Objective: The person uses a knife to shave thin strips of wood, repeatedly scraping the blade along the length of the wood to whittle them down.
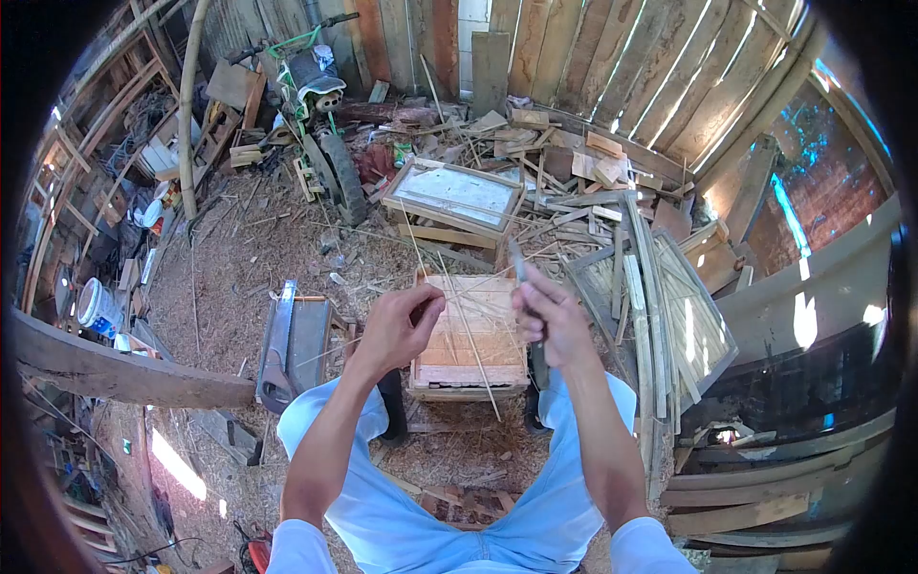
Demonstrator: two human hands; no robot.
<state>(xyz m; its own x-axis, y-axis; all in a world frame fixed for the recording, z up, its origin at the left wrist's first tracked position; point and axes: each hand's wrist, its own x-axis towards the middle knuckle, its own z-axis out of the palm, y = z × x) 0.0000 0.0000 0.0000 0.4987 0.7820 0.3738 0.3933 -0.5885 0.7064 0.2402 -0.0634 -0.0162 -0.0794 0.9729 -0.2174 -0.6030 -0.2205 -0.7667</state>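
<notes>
My right hand (555, 320) is wrapped round a knife, its blade (517, 260) pointing up and away from me and its dark handle (539, 365) showing below the fist. To the left, my left hand (406, 327) is closed in a pinch on what looks like a thin wooden strip, partly hidden by the fingers. Below both hands, between my knees, stands a pale wooden box (469, 358). Several thin strips (472, 347) lie across its top, some crossing each other and reaching past its edges.
A handsaw (278, 356) lies on a low grey-topped bench (304, 337) at the left. Ahead are a framed white panel (457, 195), a scrap wood pile (574, 163) and a small motorbike (330, 143). Long boards (643, 316) lean at the right; shavings cover the ground.
</notes>
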